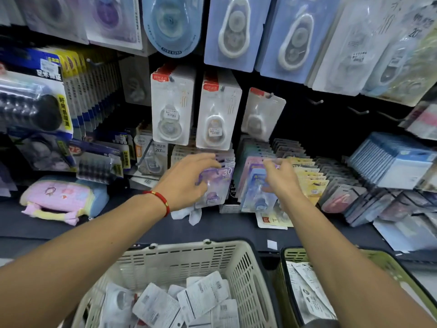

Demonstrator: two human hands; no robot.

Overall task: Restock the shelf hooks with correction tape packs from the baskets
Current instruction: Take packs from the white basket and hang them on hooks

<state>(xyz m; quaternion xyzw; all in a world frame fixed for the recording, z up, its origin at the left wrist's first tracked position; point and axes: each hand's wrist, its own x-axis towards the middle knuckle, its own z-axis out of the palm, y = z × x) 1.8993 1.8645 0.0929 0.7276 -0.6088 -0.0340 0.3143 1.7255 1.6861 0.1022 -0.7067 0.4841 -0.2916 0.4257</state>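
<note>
Both arms reach forward over the baskets to the lower rows of the shelf. The left hand (186,178), with a red cord bracelet (159,200) at the wrist, has its fingers curled over the top edge of a purple correction tape pack (216,185); the pack is a glossy card with a clear blister bubble and a printed "30"; it stands at the front of a row of like packs. The right hand (281,178) pinches the top of a blue correction tape pack (256,192), also carded and blistered, at the front of the neighbouring row; whether either pack sits on a hook cannot be told, the hooks there being hidden by hands and cards. Motion blur softens both packs and most print.

Below, a cream basket (238,263) of slotted plastic holds loose white-backed packs with barcodes, lying face down; beside it a green basket (293,254), cut off at the frame's edge, holds more, partly covered by the right forearm. Above hang white carded packs (170,110); bare metal hooks (315,101) project to their right; a pink soft pouch (59,200) lies on the dark ledge at left.
</note>
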